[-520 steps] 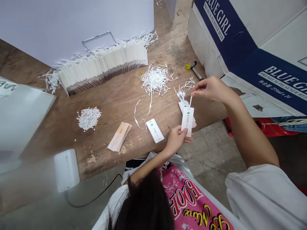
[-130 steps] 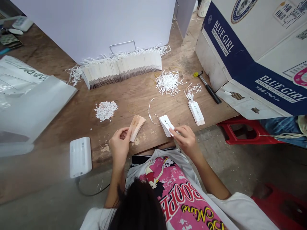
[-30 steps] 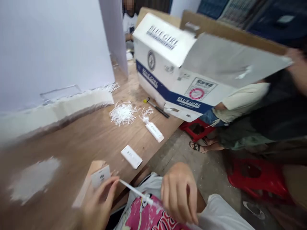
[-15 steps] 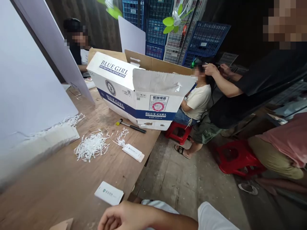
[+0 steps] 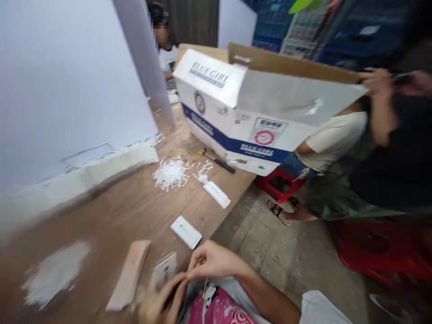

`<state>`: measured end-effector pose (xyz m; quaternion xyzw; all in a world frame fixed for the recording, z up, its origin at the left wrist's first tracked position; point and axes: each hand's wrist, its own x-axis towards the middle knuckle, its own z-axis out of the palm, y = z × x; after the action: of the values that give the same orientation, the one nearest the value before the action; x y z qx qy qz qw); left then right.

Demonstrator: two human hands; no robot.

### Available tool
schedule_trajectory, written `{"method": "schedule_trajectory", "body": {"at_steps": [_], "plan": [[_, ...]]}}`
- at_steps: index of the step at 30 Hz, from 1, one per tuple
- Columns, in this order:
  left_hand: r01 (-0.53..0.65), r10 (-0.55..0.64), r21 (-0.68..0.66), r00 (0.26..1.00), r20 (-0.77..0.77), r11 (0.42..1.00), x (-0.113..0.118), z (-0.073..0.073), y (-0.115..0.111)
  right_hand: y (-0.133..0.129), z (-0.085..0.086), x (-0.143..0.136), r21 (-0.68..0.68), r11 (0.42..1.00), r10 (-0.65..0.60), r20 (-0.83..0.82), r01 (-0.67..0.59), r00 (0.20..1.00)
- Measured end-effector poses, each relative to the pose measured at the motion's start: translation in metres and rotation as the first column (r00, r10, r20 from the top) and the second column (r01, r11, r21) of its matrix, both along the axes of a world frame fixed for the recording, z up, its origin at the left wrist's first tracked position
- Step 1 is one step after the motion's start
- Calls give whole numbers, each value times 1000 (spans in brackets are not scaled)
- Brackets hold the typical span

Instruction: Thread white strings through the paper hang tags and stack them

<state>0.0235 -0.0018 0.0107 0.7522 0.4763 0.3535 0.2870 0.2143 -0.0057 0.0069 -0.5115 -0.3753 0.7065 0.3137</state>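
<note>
Low in the view, my left hand (image 5: pixel 164 299) is blurred, its fingers closed around a small white printed tag (image 5: pixel 166 269) that stands up from it. My right hand (image 5: pixel 214 261) meets it fingertip to fingertip in a pinch. A thin white string (image 5: pixel 204 292) hangs just below the fingertips, over my lap; which hand has it I cannot make out. Close by on the wooden table (image 5: pixel 148 211) lie a stack of white tags (image 5: pixel 186 232) and a strip-like stack of pinkish-brown cards (image 5: pixel 130 275).
A pile of white strings (image 5: pixel 171 173), strung tags (image 5: pixel 217 194) and a hammer (image 5: pixel 219 164) lie farther back. A large beer carton (image 5: pixel 216 108) stands at the far edge. White boards (image 5: pixel 74 90) rise at left; a blurred white heap (image 5: pixel 56 274) lies nearer. People are beyond.
My left hand has come into view holding a tag, and my right hand now meets it in a pinch. The camera has turned left, so the scene sits farther right.
</note>
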Motion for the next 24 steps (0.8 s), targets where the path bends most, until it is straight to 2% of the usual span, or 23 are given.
{"method": "schedule_trajectory", "body": {"at_steps": [2, 4, 7, 10, 14, 17, 20, 24], "plan": [[-7, 8, -56, 1000, 16, 998, 0, -3, -9, 0, 5, 3, 20, 1000, -19, 46, 18, 999], [-109, 123, -155, 989, 82, 982, 3, -4, -15, 2, 10, 2, 22, 994, -108, 41, 107, 993], [-188, 252, -313, 951, 180, 931, 8, -4, -19, 4, 18, -9, 0, 974, -228, -53, 228, 972], [-194, 279, -351, 937, 208, 916, 10, 0, -19, 3, 24, -25, -39, 961, -275, -170, 273, 946], [-194, 230, -314, 970, 82, 929, 7, 6, -20, 2, 24, -48, -67, 907, -418, -253, 416, 872], [-186, 193, -222, 981, 11, 957, 8, 7, -22, 1, 23, -59, -80, 869, -491, -261, 488, 831], [-150, 150, -99, 989, -6, 984, 12, 4, -25, -1, 25, -64, -82, 851, -521, -253, 519, 815], [-109, 108, 18, 994, 29, 994, 14, 0, -25, -8, 29, -66, -48, 859, -504, -261, 510, 824]]}}
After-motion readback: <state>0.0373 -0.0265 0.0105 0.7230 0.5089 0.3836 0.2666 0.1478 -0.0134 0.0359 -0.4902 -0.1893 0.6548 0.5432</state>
